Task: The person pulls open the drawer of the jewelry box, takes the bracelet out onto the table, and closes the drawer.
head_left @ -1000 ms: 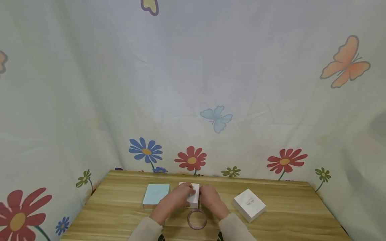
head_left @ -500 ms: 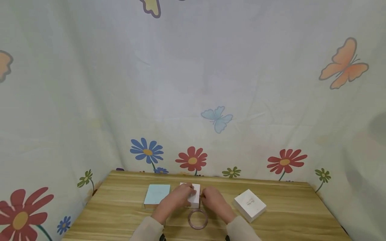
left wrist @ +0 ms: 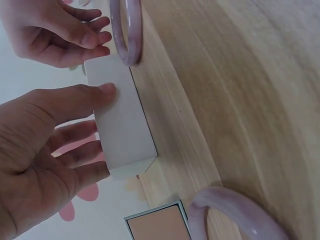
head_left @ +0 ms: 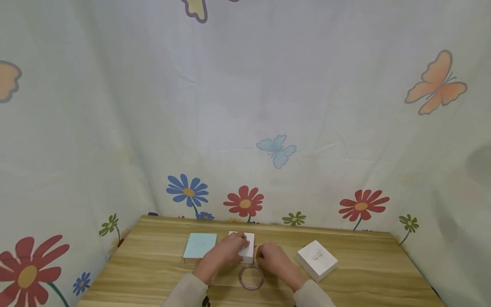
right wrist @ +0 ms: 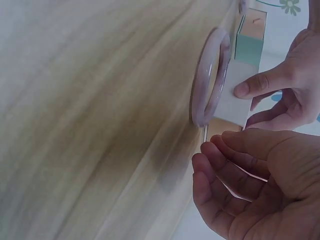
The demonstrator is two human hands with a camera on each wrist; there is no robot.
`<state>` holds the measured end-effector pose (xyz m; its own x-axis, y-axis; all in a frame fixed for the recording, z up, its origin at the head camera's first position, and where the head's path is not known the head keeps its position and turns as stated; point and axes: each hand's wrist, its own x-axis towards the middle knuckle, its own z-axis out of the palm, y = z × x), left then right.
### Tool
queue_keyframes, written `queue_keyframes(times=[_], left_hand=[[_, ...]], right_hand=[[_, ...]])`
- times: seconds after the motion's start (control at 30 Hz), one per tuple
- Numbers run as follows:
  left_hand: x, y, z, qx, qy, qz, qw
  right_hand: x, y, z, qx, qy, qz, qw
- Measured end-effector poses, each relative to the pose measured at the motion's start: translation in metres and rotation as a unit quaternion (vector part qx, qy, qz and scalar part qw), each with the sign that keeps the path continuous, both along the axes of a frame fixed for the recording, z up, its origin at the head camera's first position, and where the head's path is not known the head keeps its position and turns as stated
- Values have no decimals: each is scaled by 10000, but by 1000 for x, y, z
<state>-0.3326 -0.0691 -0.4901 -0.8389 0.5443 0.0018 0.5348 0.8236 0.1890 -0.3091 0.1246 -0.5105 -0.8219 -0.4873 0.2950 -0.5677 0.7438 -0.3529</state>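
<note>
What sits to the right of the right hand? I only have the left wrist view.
Observer: Right of the right hand, the head view shows a white box with gold-brown lettering.
Operator: And the box cut off at my bottom edge, what colour is its top?
Observer: Head view settles it: that's the light blue box, light blue on top.
Operator: Bangle at my top edge, is it a full ring?
Observer: Yes, the head view shows the bangle whole, a complete ring.
</note>
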Motion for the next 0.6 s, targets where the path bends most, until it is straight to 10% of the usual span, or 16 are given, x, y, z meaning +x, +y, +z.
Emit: queue_keyframes(times=[0.6], left_hand=[[6,-7,-12,392,124,-533,9977]], right_hand=[[6,10,-2,-14,-110,-20,9999]])
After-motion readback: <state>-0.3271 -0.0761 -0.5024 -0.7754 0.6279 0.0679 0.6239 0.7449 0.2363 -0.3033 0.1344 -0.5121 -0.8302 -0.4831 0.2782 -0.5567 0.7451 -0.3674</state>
